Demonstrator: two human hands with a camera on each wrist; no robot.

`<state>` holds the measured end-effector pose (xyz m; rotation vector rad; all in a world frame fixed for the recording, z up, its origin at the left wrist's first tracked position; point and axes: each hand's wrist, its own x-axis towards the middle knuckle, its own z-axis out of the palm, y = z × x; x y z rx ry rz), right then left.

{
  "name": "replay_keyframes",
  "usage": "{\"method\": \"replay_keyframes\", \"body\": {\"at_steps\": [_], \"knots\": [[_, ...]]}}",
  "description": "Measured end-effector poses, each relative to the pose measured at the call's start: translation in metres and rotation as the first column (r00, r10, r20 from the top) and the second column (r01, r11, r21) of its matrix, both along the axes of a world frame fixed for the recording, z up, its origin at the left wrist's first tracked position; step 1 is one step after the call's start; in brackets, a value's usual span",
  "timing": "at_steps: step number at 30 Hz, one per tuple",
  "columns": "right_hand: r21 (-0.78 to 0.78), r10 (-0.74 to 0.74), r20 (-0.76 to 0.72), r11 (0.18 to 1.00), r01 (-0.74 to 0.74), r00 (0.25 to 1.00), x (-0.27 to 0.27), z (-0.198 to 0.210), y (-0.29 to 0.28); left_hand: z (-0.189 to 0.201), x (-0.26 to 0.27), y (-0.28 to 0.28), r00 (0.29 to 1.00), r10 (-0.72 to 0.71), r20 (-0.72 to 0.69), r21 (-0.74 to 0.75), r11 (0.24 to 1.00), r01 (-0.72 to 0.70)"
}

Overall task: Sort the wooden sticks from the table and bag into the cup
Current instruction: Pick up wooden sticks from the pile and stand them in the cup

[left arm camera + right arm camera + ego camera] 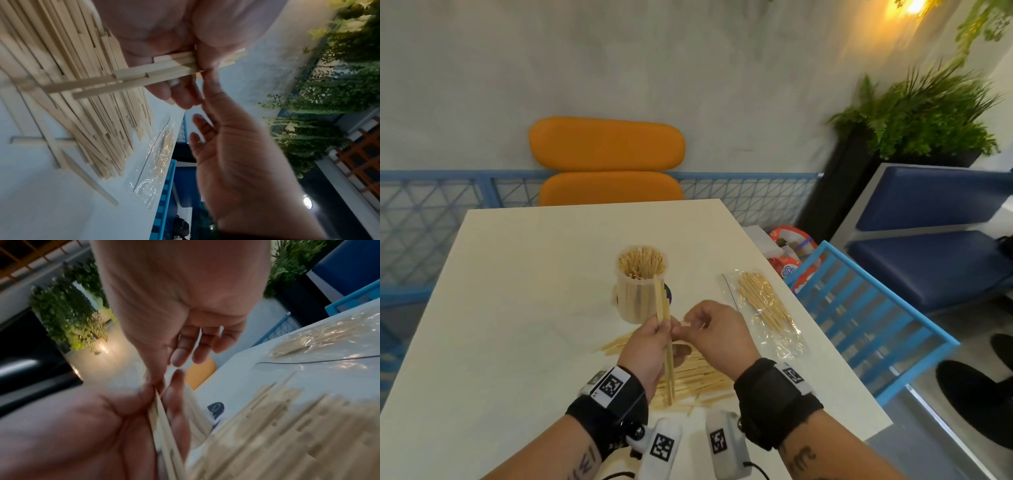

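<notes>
Many sticks already filled the cup (641, 284); a pile (695, 380) lay before it, more in the bag (765, 305) beside it. Left hand (645, 349) pinched several sticks (664, 329); right hand (717, 330) fingers curled, holding nothing clear.

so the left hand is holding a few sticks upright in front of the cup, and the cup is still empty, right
Not quite. The left hand does hold a few sticks upright in front of the cup, but the head view shows the cup already packed with sticks.
</notes>
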<state>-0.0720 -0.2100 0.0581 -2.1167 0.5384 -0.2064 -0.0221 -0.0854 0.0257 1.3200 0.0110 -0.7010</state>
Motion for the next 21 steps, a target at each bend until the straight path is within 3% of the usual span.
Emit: {"method": "replay_keyframes", "body": {"at_steps": [4,7,10,13,15,18,21], "knots": [[-0.025,0.051,0.190,0.999,-0.047,0.980,0.014,0.019,0.003,0.001,-0.005,0.004,0.982,-0.146,0.118,0.084,0.987,0.137],[-0.143,0.120,0.105,0.984,-0.104,0.987,0.025,0.029,0.008,0.007,-0.012,0.004,0.949,-0.260,0.177,0.123,0.963,0.241],[-0.259,0.189,0.016,0.949,-0.178,0.982,0.028,0.026,0.014,0.012,-0.011,0.005,0.946,-0.255,0.201,0.114,0.965,0.236],[-0.278,0.258,0.004,0.929,-0.247,0.966,0.024,0.017,0.015,0.016,-0.008,0.007,0.946,-0.229,0.231,0.104,0.972,0.210],[-0.226,0.285,0.028,0.936,-0.272,0.958,0.022,0.017,0.012,0.016,-0.007,0.009,0.938,-0.234,0.256,0.092,0.972,0.217],[-0.031,0.280,0.150,0.960,-0.279,0.948,0.018,0.017,0.003,0.017,-0.004,0.009,0.932,-0.215,0.290,0.054,0.976,0.209],[0.226,0.145,0.205,0.955,-0.191,0.968,0.010,0.009,0.003,0.025,0.007,0.009,0.957,-0.070,0.280,-0.059,0.994,0.090]]}}
